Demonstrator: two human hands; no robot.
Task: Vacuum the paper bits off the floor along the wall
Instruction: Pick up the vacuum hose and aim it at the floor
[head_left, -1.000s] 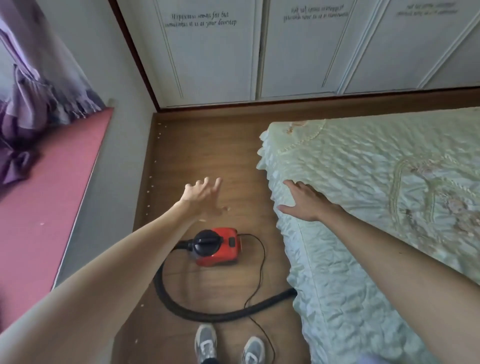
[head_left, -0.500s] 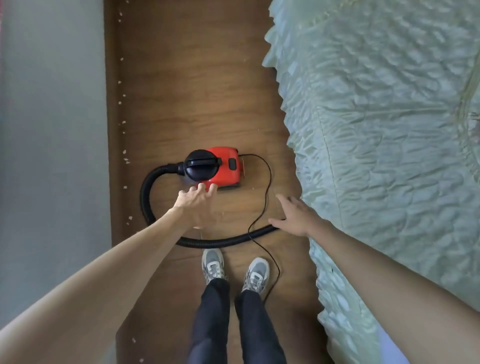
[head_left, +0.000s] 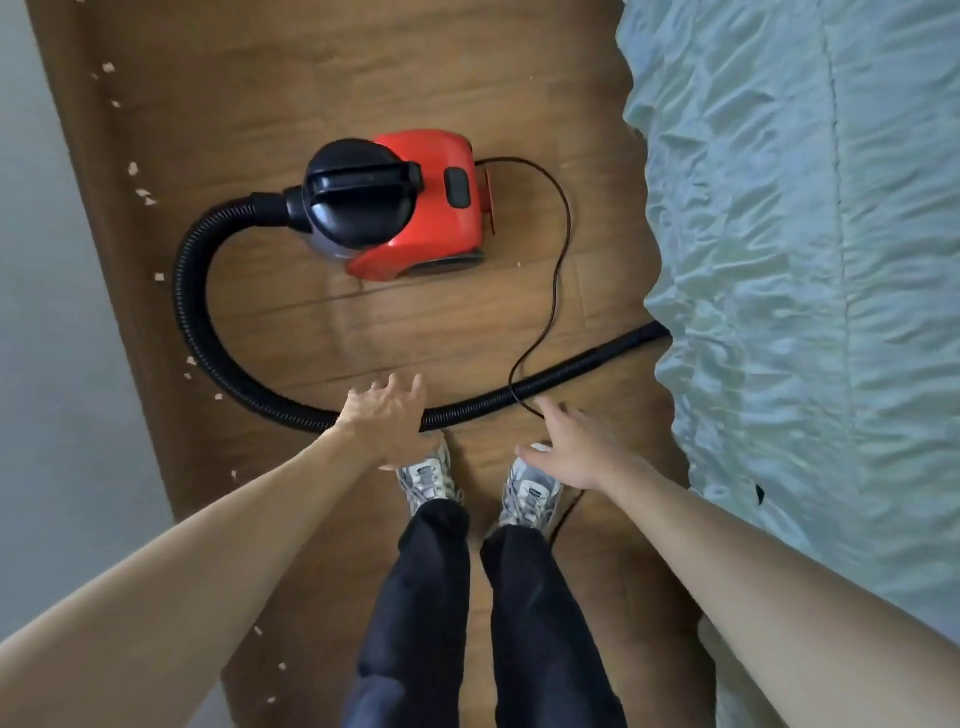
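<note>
Moved nearer and lower than half a second ago: both hands now past the red canister vacuum cleaner with black round lid and down toward the black corrugated plastic hose. Left hand spread, fingers apart, hovering over the hose loop just ahead of the grey sneakers; contact with the hose not determinable. Right hand likewise spread and empty, beside the thin black power cord where it crosses the hose. Small pale paper bits strewn along the brown wood-plank floor by the grey wall, well left of the left hand. Hose end hidden beyond the right hand, under the pale green quilted bedspread.

Recommended: grip hose firmly, draw nozzle clear of the bed, keep cord untangled and off feet, confirm power on, then sweep steadily along the wall.
</note>
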